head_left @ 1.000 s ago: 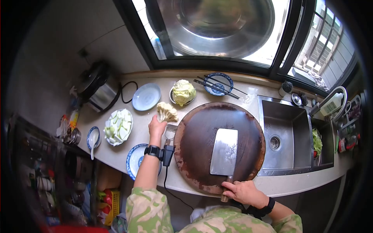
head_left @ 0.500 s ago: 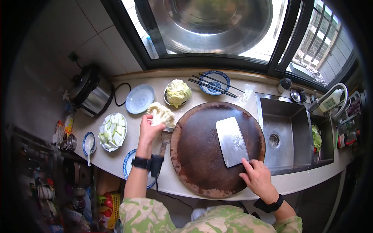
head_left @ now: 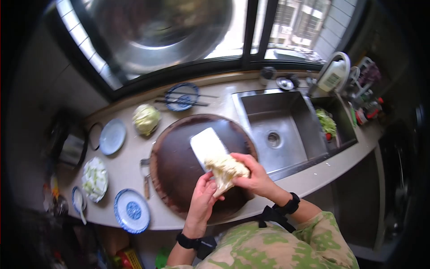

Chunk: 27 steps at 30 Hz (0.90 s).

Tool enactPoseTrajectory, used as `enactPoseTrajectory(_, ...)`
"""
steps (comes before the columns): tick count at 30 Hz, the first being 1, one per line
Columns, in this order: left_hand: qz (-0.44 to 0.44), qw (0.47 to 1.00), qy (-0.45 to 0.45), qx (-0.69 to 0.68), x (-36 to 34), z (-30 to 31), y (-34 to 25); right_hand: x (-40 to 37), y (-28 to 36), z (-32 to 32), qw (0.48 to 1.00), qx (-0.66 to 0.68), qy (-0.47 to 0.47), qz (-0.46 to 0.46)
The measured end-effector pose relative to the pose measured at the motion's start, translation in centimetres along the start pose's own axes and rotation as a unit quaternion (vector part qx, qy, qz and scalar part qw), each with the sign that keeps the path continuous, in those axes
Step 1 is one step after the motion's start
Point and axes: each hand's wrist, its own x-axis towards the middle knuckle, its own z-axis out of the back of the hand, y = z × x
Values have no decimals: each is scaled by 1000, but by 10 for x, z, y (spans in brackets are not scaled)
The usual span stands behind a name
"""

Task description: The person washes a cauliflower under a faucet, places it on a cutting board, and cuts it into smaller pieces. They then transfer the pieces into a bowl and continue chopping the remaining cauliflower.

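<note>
A pale cauliflower point(head_left: 226, 169) is held between both hands above the round dark chopping board point(head_left: 177, 172). My left hand point(head_left: 204, 197) grips it low, near the stem, from the left. From the right, my right hand point(head_left: 255, 177) closes its fingers and thumb around the other side. Beneath the cauliflower a cleaver point(head_left: 206, 142) lies flat on the board; its handle is hidden behind the cauliflower and hands.
Left of the board are a peeler point(head_left: 146, 179), a blue-rimmed plate point(head_left: 118, 210), cut pale-green pieces point(head_left: 95, 179) and a pale plate point(head_left: 113, 138). Cabbage point(head_left: 146, 119) and a bowl with chopsticks point(head_left: 182, 102) stand behind. A sink point(head_left: 286, 123) lies right, greens point(head_left: 325, 122) in its side basin.
My left hand has carried the cauliflower from the counter's left over the board. My right hand has left the cleaver and taken hold of the cauliflower. The view has turned rightward.
</note>
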Motion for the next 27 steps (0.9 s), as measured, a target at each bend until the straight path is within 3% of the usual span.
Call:
enactPoseTrajectory(2, 15, 995, -26, 93, 8, -29, 17, -9, 17, 27, 995, -92, 32, 36)
enactPoseTrajectory(5, 83, 996, 30, 26, 23, -63, 38, -23, 25, 71, 995, -76, 61, -11)
enactPoseTrajectory(9, 88, 995, 34, 20, 49, -111, 74, -39, 6, 154, 994, 6, 102, -34)
enactPoseTrajectory(14, 56, 998, 5, 32, 105, -178, 154, -58, -29, 255, 996, -37, 84, -18)
enactPoseTrajectory(17, 65, 994, -76, 45, 140, -229, 207, -74, -45, 315, 992, -119, 39, -25)
enactPoseTrajectory(18, 55, 993, -89, 58, 153, -246, 219, -75, -49, 334, 989, -143, 9, 23)
enactPoseTrajectory(20, 54, 995, -60, 62, 176, -272, 230, -74, -41, 383, 989, -130, 49, -39)
enactPoseTrajectory(24, 19, 994, -55, 91, 208, -311, 237, -62, -62, 462, 984, -155, -36, -86)
enactPoseTrajectory(27, 1, 990, -90, 111, 218, -316, 241, -49, -71, 488, 977, -172, -43, -123)
